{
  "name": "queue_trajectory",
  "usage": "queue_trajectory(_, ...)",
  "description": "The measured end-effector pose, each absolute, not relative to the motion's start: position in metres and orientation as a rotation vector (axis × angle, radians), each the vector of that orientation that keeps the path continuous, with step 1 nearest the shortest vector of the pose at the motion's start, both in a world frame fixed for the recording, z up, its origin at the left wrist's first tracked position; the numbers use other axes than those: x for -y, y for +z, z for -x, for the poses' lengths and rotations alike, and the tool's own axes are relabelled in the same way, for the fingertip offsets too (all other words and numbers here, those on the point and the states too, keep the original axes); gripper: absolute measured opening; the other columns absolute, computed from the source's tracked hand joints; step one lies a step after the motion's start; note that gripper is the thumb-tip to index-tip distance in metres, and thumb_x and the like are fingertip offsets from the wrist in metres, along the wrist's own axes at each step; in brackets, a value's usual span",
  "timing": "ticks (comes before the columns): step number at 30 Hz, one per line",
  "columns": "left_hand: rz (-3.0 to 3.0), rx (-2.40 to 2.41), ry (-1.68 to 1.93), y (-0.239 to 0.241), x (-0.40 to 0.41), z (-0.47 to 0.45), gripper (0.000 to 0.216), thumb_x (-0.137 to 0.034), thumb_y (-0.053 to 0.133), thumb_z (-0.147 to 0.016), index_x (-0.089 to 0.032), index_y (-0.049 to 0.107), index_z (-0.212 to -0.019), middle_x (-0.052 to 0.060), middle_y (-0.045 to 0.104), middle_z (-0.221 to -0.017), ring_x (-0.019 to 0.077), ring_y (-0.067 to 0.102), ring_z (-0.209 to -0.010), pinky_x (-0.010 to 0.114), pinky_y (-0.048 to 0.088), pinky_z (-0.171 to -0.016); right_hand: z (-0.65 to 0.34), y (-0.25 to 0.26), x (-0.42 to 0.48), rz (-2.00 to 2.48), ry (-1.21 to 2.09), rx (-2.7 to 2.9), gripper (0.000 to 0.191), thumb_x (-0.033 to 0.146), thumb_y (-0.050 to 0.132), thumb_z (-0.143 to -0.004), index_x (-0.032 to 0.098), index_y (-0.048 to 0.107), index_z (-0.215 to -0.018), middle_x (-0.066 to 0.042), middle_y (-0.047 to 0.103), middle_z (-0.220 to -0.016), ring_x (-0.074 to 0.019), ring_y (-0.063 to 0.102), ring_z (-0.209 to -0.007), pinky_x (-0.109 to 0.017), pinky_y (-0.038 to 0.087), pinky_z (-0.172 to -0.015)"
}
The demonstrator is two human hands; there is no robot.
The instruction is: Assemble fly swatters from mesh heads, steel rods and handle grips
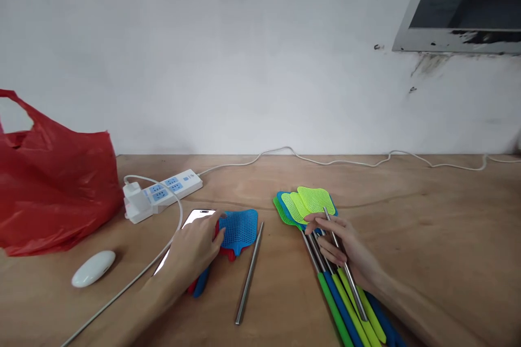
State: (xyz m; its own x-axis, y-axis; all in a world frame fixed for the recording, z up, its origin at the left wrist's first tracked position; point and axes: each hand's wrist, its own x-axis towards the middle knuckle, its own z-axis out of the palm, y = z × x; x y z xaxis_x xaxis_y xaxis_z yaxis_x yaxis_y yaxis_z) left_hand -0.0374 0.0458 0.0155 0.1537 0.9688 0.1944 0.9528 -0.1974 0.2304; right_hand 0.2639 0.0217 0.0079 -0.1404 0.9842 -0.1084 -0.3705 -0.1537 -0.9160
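Note:
My left hand (pixel 195 252) rests palm down on a small pile of fly swatters, its fingers against the blue mesh head (pixel 240 227); a red one shows underneath. A loose steel rod (pixel 249 274) lies just right of that pile. My right hand (pixel 345 249) pinches another steel rod (pixel 340 252) over a stack of fly swatters with yellow-green and blue mesh heads (pixel 307 203) and green, blue and yellow handles (pixel 350 314).
A phone (pixel 195 218) with a lit screen lies partly under my left hand. A white power strip (pixel 163 192) with a charger and cables, a white oval object (pixel 93 268) and a red plastic bag (pixel 49 179) sit to the left on the wooden table (pixel 448 227). A white wall stands behind.

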Motion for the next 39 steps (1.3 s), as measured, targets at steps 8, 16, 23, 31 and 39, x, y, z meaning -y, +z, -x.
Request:
queue_trajectory(8, -2.712, -1.383, 0.486, 0.015, -0.039, 0.024, 0.032, -0.038, 0.053, -0.096, -0.022, 0.065, -0.12, 0.01, 0.065, -0.127, 0.0303, 0.062, -0.113, 0.046, 0.048, -0.097, -0.263, 0.014, -0.025, 0.994, 1.535, 0.824, 0.036, 0.05, 0.075, -0.073, 0.015, 0.069, -0.073, 0.002, 0.061, -0.056, -0.0007, 0.02, -0.031, -0.019, 0.014, -0.032)
queue_trajectory(16, -2.738, -1.064, 0.357, 0.014, -0.03, 0.021, 0.045, -0.038, 0.057, -0.096, -0.023, 0.051, -0.138, 0.011, 0.054, -0.144, 0.0314, 0.05, -0.132, 0.05, 0.045, -0.106, -0.265, -0.002, -0.029, 1.163, 1.315, 1.012, 0.053, 0.07, 0.056, -0.08, 0.019, 0.056, -0.067, 0.003, 0.054, -0.042, -0.0073, 0.038, -0.034, -0.019, 0.022, -0.034)
queue_trajectory(23, -2.75, -0.862, 0.233, 0.022, -0.027, 0.018, 0.045, -0.032, 0.059, -0.095, -0.026, 0.053, -0.139, 0.007, 0.055, -0.146, 0.0315, 0.048, -0.135, 0.052, 0.041, -0.109, -0.262, -0.008, -0.028, 1.237, 1.307, 1.362, 0.047, 0.059, 0.06, -0.084, 0.021, 0.05, -0.109, 0.006, 0.063, -0.055, -0.0084, 0.041, -0.03, -0.018, 0.028, -0.03)
queue_trajectory(31, -2.765, -0.929, 0.231, 0.018, -0.029, 0.014, 0.049, -0.045, 0.059, -0.094, -0.022, 0.054, -0.137, 0.011, 0.059, -0.139, 0.0332, 0.053, -0.129, 0.053, 0.04, -0.107, -0.259, -0.01, -0.019, 1.266, 0.911, 1.824, 0.037, 0.043, 0.064, -0.088, 0.022, 0.057, -0.118, 0.004, 0.062, -0.065, -0.0119, 0.049, -0.049, -0.024, 0.038, -0.049)
queue_trajectory(39, -2.766, -0.968, 0.313, 0.006, -0.028, 0.012, 0.058, -0.048, 0.059, -0.093, -0.02, 0.047, -0.143, 0.013, 0.057, -0.138, 0.0349, 0.051, -0.127, 0.055, 0.041, -0.106, -0.267, -0.002, -0.018, 1.261, 0.373, 1.994, 0.031, 0.035, 0.044, -0.099, 0.02, 0.063, -0.079, 0.0, 0.059, -0.065, -0.0145, 0.052, -0.056, -0.027, 0.035, -0.056)
